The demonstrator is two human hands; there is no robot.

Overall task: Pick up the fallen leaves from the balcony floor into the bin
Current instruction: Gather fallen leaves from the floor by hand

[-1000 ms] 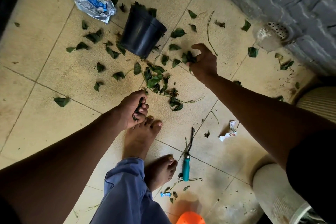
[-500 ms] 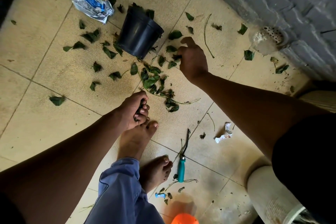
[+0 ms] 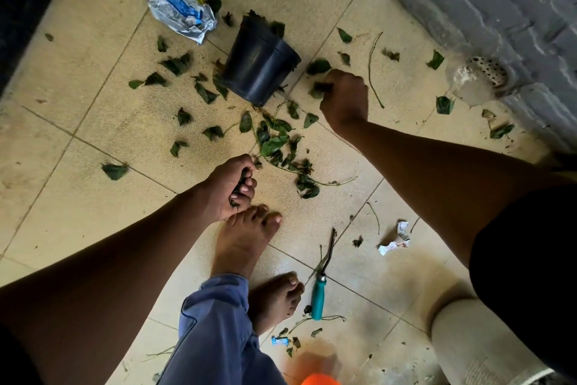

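Green fallen leaves (image 3: 278, 142) lie scattered over the beige floor tiles, thickest just below a black plastic bin (image 3: 259, 64) that lies on its side. My right hand (image 3: 345, 97) is down beside the bin's mouth, fingers curled round a few leaves. My left hand (image 3: 232, 186) hovers above my bare foot, gripping a bunch of dark leaves in a fist. More single leaves lie to the left of the bin and along the grey wall.
A crumpled silver-blue wrapper (image 3: 181, 13) lies up left of the bin. Teal-handled pruning shears (image 3: 321, 284) and a paper scrap (image 3: 395, 239) lie near my feet. A floor drain (image 3: 484, 75) sits by the grey brick wall. A white pot (image 3: 474, 347) and something orange (image 3: 318, 380) are at the bottom.
My right hand moved left toward the bin and closed from spread fingers onto leaves. My left hand kept its bunch and stayed over my foot.
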